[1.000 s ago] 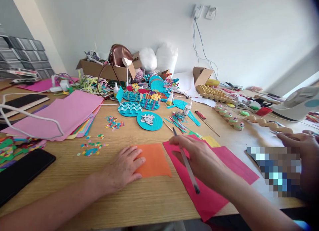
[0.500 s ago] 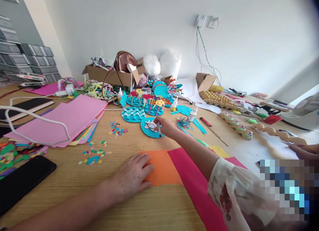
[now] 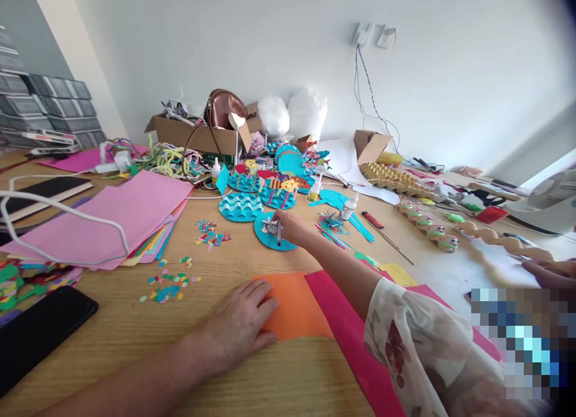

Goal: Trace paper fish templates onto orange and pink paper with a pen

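Observation:
My left hand [image 3: 240,318] lies flat at the left edge of an orange paper sheet [image 3: 294,306], fingers stretched out over it. Farther forward, my right hand [image 3: 291,228] is closed on a slim grey pen-like object [image 3: 279,232], whose kind I cannot make out. It hovers over or touches a round blue disc [image 3: 265,240]; contact is unclear. On the disc lies a white cut-out [image 3: 269,226] with dark outlines, partly hidden by the fingers. Just behind is a blue disc with wavy strips [image 3: 240,207]. Magenta paper [image 3: 342,309] lies beneath my right forearm.
Confetti [image 3: 173,286] and pink sheets [image 3: 108,216] lie on the left, near a black phone [image 3: 49,330]. Glue bottles [image 3: 348,208], blue scraps and a red cutter [image 3: 372,219] are right of the disc. At the far right is another person's hand [image 3: 544,273].
My right hand has shifted slightly left over the disc, with the grey object in it. My left hand keeps its place on the orange paper.

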Available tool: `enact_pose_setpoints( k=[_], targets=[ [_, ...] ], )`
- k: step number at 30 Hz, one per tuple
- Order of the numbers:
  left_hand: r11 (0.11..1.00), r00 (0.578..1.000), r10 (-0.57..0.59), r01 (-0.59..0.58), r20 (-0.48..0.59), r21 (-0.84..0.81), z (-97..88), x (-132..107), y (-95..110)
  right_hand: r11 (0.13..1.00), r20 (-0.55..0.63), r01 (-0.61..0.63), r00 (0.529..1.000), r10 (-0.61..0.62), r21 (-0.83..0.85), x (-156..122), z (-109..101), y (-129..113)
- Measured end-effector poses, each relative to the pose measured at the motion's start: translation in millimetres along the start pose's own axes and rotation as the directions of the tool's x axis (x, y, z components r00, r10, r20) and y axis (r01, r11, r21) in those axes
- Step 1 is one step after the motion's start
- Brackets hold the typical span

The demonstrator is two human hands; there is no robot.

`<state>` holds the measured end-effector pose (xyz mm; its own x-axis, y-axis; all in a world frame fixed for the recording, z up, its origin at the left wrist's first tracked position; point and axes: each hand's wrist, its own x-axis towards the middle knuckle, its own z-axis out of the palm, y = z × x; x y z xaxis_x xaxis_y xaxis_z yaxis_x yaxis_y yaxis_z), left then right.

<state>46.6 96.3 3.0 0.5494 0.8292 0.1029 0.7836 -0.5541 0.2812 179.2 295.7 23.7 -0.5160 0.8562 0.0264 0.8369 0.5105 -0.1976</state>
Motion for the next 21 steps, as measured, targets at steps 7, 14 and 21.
enact_pose_setpoints(
  k=[7,14,21],
  targets=[
    [0.994,0.999,-0.022,0.017,-0.041,-0.104,2.0,-0.5,-6.8,1.0,-0.016,-0.015,1.0,0.015,0.015,2.1,0.2,1.4],
    [0.962,0.974,-0.044,-0.019,-0.223,-0.272,4.9,4.7,-20.3,0.99,-0.111,-0.002,0.994,0.017,0.138,-2.8,1.5,-4.2],
    [0.943,0.952,-0.015,-0.088,-0.307,-0.32,1.1,2.2,-25.1,0.917,-0.122,0.056,0.993,-0.009,0.394,-29.7,-35.6,-5.8]
  ],
)
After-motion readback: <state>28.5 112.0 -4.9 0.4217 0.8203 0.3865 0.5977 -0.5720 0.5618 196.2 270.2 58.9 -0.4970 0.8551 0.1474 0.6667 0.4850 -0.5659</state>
